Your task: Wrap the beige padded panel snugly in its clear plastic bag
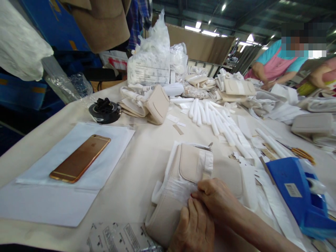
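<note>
A folded beige and white fabric belt (189,175) lies on the cream table in front of me. My left hand (193,229) rests on its near end, fingers together and pressing on the white elastic part. My right hand (216,197) lies just above it, fingers curled and pinching the fabric at the edge of the beige flap.
A gold phone (80,158) lies on white paper (47,196) at the left. A black tape roll (104,111), more folded belts (157,103), white rolled strips (215,119), plastic bags (151,59) and a blue dispenser (299,196) crowd the table. Two people (278,63) work at the far right.
</note>
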A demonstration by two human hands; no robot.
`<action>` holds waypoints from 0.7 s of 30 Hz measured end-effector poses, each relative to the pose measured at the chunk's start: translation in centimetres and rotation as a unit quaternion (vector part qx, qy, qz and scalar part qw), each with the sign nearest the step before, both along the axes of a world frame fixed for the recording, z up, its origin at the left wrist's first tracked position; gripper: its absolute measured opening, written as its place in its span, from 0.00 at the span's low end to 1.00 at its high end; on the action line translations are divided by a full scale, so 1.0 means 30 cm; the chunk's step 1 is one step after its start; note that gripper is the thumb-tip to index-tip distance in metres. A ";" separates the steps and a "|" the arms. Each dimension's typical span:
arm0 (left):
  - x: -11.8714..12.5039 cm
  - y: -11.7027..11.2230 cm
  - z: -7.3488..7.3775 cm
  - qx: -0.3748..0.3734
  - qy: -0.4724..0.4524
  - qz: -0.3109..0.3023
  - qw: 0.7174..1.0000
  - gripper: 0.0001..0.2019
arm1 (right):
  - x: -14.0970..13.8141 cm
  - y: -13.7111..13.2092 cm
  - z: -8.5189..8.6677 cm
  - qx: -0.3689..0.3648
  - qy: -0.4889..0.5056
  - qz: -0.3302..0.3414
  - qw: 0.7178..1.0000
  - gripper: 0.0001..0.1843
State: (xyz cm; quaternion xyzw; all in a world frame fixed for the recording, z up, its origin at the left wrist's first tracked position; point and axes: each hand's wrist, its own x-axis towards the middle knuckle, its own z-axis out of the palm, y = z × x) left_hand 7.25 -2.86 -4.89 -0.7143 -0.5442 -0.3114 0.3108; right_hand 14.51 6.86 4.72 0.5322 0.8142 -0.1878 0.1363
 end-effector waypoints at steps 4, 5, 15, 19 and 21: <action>-0.002 -0.005 -0.005 -0.003 0.006 -0.005 1.000 0.16 | -0.002 0.003 0.001 -0.010 0.020 -0.011 1.000 0.13; -0.002 -0.005 -0.004 -0.006 0.006 -0.006 1.000 0.16 | -0.002 0.003 0.000 -0.012 0.025 -0.013 1.000 0.14; -0.018 0.013 0.024 0.012 -0.007 -0.035 0.999 0.17 | -0.011 0.003 0.002 0.002 0.035 -0.012 0.999 0.20; -0.021 0.008 0.025 0.009 0.006 -0.043 0.999 0.16 | -0.020 0.009 0.007 -0.002 0.032 -0.002 0.999 0.21; -0.018 0.005 0.022 0.010 0.015 -0.040 0.999 0.17 | -0.028 0.012 0.013 -0.003 0.024 -0.003 1.000 0.21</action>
